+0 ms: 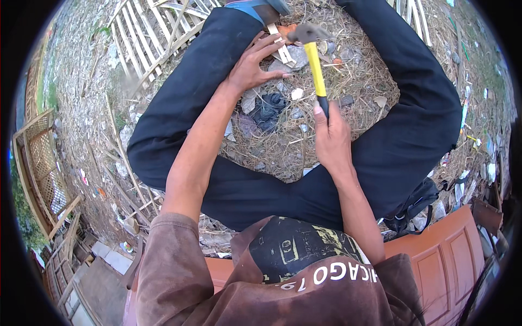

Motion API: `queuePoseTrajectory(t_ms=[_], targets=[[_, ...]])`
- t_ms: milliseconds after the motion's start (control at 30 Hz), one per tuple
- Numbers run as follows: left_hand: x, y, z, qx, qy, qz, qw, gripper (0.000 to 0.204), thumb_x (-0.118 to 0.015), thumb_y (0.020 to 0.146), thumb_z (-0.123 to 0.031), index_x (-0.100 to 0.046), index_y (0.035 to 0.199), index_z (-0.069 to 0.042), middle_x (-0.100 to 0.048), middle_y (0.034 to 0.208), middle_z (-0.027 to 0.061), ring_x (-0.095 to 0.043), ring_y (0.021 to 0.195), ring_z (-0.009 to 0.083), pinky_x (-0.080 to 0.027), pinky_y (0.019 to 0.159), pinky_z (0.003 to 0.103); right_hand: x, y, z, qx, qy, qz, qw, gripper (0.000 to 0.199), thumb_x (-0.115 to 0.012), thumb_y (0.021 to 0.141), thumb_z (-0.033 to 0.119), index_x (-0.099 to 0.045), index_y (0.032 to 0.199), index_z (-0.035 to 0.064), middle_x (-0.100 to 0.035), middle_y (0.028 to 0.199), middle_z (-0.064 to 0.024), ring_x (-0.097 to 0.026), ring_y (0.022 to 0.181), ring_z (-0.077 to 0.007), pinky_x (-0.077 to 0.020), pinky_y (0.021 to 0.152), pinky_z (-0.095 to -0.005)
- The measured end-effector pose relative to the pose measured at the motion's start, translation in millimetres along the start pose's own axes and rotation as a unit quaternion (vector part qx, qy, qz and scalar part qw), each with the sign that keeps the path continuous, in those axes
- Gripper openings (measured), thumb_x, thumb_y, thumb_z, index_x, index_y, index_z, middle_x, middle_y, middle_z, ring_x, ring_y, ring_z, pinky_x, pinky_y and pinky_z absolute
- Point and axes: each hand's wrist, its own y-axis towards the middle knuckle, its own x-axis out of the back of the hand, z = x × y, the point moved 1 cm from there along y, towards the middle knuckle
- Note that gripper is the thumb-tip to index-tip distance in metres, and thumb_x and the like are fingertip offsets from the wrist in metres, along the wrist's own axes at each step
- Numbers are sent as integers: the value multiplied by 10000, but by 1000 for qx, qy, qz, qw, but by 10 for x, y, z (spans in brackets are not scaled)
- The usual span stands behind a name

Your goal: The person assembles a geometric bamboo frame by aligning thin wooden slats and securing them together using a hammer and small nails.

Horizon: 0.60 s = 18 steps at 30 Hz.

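Note:
My right hand (334, 136) is closed round the black grip of a hammer (316, 70) with a yellow handle. The hammer's metal head is raised toward the far side and slightly blurred, just right of some narrow wooden slats (281, 50). Those pale slats rest on a grey stone (296, 57) between my legs. My left hand (254, 64) reaches to their left side, fingers spread and fingertips touching the wood, thumb stretched out toward the stone. Whether a nail is in the wood I cannot tell.
Orange brick pieces (287, 33) lie beyond the slats. A crumpled black plastic bag (267, 111) sits among stones and straw between my legs. Slatted wooden frames (142, 38) lie at far left, a lattice panel (48, 168) stands left, and a brown panelled door (448, 258) lies near right.

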Motion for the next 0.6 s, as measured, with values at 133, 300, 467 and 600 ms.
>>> queuePoseTrajectory(t_ms=[133, 300, 467, 600], targets=[[-37, -36, -101, 33, 6, -4, 999, 746, -856, 721, -360, -578, 1374, -128, -460, 1514, 78, -330, 1442, 367, -299, 1181, 461, -98, -20, -91, -3, -12, -7, 1000, 267, -516, 1031, 273, -500, 993, 9, -583, 640, -207, -622, 602, -408, -422, 548, -489], [-74, -77, -274, 65, 36, -43, 996, 670, -833, 760, -353, -605, 1349, -130, -486, 1493, 100, -357, 1424, 372, -323, 1157, 468, 26, 77, -50, -51, 38, -23, 998, 317, -517, 1030, 314, -512, 963, 4, -602, 652, -179, -637, 611, -362, -431, 567, -478], [-122, -141, -327, 79, 22, -107, 991, 440, -855, 729, -268, -724, 1098, -70, -619, 1333, 80, -437, 1355, 370, -366, 1108, 469, 31, 84, -88, -37, 14, -47, 998, 317, -570, 1003, 318, -515, 938, 12, -588, 629, -154, -622, 584, -342, -431, 559, -464], [-182, -113, -366, 116, -22, -126, 985, 366, -835, 747, -213, -724, 1060, -60, -626, 1321, 82, -435, 1360, 356, -342, 1119, 472, 34, 69, -49, -38, 41, -36, 998, 256, -603, 978, 247, -509, 927, 15, -566, 596, -142, -607, 551, -326, -432, 544, -449]])
